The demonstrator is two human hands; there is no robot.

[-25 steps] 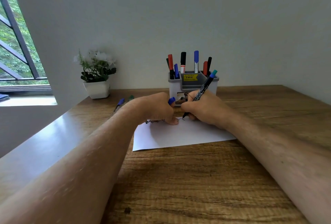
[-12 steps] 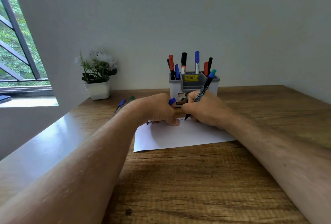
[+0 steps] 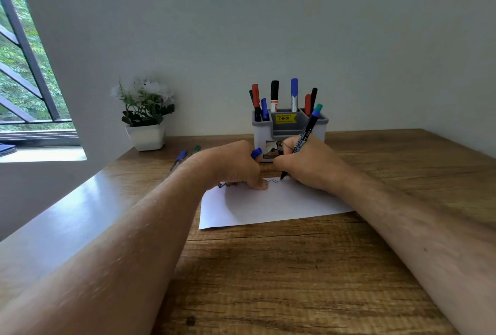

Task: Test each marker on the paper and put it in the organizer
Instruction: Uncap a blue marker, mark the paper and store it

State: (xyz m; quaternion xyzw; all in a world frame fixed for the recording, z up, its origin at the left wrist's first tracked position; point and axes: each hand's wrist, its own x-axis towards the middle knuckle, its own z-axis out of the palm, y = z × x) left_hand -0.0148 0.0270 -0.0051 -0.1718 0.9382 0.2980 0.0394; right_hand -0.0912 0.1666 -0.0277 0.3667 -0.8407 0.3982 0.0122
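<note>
While held slantwise, marker (image 3: 304,139) within right hand (image 3: 308,165)

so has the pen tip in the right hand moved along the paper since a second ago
Barely: the pen tip keeps its spot on the paper, just below the organizer.

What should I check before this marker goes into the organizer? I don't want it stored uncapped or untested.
1. Marker gripped by right hand: ok.
2. Tip on the paper, marks showing beside it: ok.
3. Blue cap ready in left hand: ok.
4. Marker capped: not ok, tip bare.
5. Free slot in organizer: cannot tell.
6. Paper pinned by the left hand: ok.
</note>
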